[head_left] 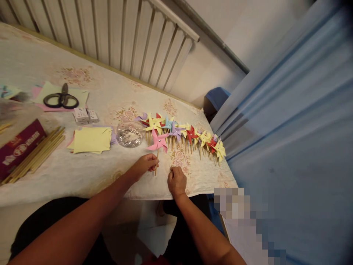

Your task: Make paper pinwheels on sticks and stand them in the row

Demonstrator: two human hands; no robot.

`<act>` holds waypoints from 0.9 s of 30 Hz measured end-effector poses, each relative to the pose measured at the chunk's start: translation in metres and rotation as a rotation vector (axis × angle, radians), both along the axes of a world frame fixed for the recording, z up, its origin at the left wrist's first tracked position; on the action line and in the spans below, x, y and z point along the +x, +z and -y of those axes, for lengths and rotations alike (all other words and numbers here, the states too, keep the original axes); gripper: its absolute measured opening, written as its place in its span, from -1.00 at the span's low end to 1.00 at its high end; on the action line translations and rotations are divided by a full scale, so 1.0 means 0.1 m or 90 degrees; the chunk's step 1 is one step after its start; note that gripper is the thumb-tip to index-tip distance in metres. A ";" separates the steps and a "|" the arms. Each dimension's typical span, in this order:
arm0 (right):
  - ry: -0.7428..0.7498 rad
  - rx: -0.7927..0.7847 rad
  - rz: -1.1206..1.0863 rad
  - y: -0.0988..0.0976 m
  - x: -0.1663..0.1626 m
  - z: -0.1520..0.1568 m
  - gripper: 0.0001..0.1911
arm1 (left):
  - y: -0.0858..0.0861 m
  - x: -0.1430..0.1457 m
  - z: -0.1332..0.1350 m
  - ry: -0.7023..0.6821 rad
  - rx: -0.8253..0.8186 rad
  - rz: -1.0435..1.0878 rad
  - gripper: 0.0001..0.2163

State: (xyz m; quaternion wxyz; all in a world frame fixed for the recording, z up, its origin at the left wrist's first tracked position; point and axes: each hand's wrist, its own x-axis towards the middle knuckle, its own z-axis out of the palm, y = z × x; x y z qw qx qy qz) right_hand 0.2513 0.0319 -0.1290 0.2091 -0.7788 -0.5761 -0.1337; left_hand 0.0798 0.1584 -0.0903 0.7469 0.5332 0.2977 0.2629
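My left hand [146, 164] pinches the stick of a pink paper pinwheel [159, 141], held upright over the table's front part. Near it, my right hand [177, 180] is closed in a fist on the tablecloth, apart from the pinwheel. Whatever the fist may hold is hidden. Behind and to the right lies a row of finished pinwheels [192, 134] in yellow, red, purple and blue, with sticks pointing toward me. A clear round dish [129, 135] of small shiny pieces sits left of the pink pinwheel.
Stacked paper squares [92, 140] lie left of the dish, with small white boxes [85, 115] behind them. Black-handled scissors [61, 98] rest on more paper. Wooden sticks [38, 154] lie beside a maroon box [23, 149]. A blue curtain [275, 110] hangs at the right; a radiator [110, 36] stands behind.
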 end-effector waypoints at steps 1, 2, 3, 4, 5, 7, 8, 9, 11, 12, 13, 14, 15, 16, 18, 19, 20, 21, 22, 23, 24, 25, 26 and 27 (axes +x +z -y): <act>-0.001 -0.001 -0.001 0.00 0.00 0.00 -0.80 | -0.01 0.00 0.00 -0.003 -0.001 0.002 -0.74; -0.002 -0.003 -0.003 0.01 0.00 0.00 -0.80 | -0.01 0.00 0.00 -0.004 -0.002 0.004 -0.74; -0.002 -0.003 -0.006 0.01 -0.01 0.00 -0.80 | -0.02 0.00 -0.01 -0.005 -0.003 0.008 -0.74; -0.003 -0.001 -0.009 0.01 -0.01 0.00 -0.80 | -0.02 0.00 -0.01 -0.005 -0.003 0.011 -0.74; -0.003 0.003 -0.013 0.01 -0.01 0.00 -0.80 | -0.03 0.00 -0.01 -0.006 -0.002 0.014 -0.75; 0.002 0.017 -0.029 0.01 -0.01 0.00 -0.79 | -0.03 0.01 -0.02 -0.009 0.003 0.021 -0.75; 0.007 0.027 -0.042 0.01 -0.01 0.00 -0.78 | -0.03 0.01 -0.02 -0.011 0.003 0.021 -0.75; 0.012 0.040 -0.059 0.01 0.00 -0.01 -0.77 | -0.03 0.01 -0.02 -0.012 0.004 0.019 -0.74; 0.024 0.070 -0.106 0.01 -0.01 -0.01 -0.74 | -0.03 0.01 -0.02 -0.012 0.005 0.014 -0.73; 0.033 0.086 -0.137 0.02 -0.02 -0.02 -0.73 | -0.03 0.01 -0.03 -0.011 0.006 0.011 -0.73; 0.046 0.100 -0.173 0.03 -0.03 -0.04 -0.73 | -0.04 0.02 -0.03 -0.009 0.007 0.009 -0.73; 0.062 0.112 -0.217 0.04 -0.05 -0.05 -0.72 | -0.04 0.02 -0.03 -0.007 0.008 0.009 -0.72; 0.077 0.119 -0.267 0.05 -0.08 -0.07 -0.72 | -0.04 0.02 -0.03 -0.004 0.009 0.012 -0.72; 0.087 0.122 -0.324 0.07 -0.11 -0.10 -0.73 | -0.04 0.03 -0.03 -0.002 0.010 0.013 -0.72; 0.082 0.114 -0.457 0.10 -0.18 -0.15 -0.76 | -0.05 0.03 -0.02 0.001 0.016 0.020 -0.73; 0.072 0.102 -0.528 0.12 -0.22 -0.17 -0.78 | -0.06 0.03 -0.02 0.002 0.021 0.024 -0.73; 0.062 0.087 -0.598 0.14 -0.26 -0.20 -0.78 | -0.06 0.04 -0.01 0.002 0.026 0.028 -0.73; 0.056 0.071 -0.664 0.17 -0.30 -0.22 -0.77 | -0.06 0.04 -0.01 0.002 0.030 0.032 -0.73; 0.055 0.057 -0.719 0.19 -0.33 -0.24 -0.76 | -0.06 0.04 -0.01 0.002 0.032 0.036 -0.73; 0.058 0.046 -0.763 0.22 -0.36 -0.26 -0.74 | -0.06 0.04 -0.01 0.002 0.034 0.037 -0.73; 0.063 0.037 -0.794 0.24 -0.39 -0.28 -0.73 | -0.05 0.05 -0.01 0.004 0.034 0.036 -0.73; 0.067 0.030 -0.814 0.27 -0.41 -0.29 -0.73 | -0.05 0.05 0.00 0.006 0.033 0.035 -0.73; 0.072 0.023 -0.825 0.29 -0.43 -0.30 -0.73 | -0.04 0.05 0.00 0.009 0.031 0.033 -0.72; 0.078 0.016 -0.830 0.31 -0.45 -0.31 -0.74 | -0.03 0.05 0.00 0.011 0.029 0.031 -0.72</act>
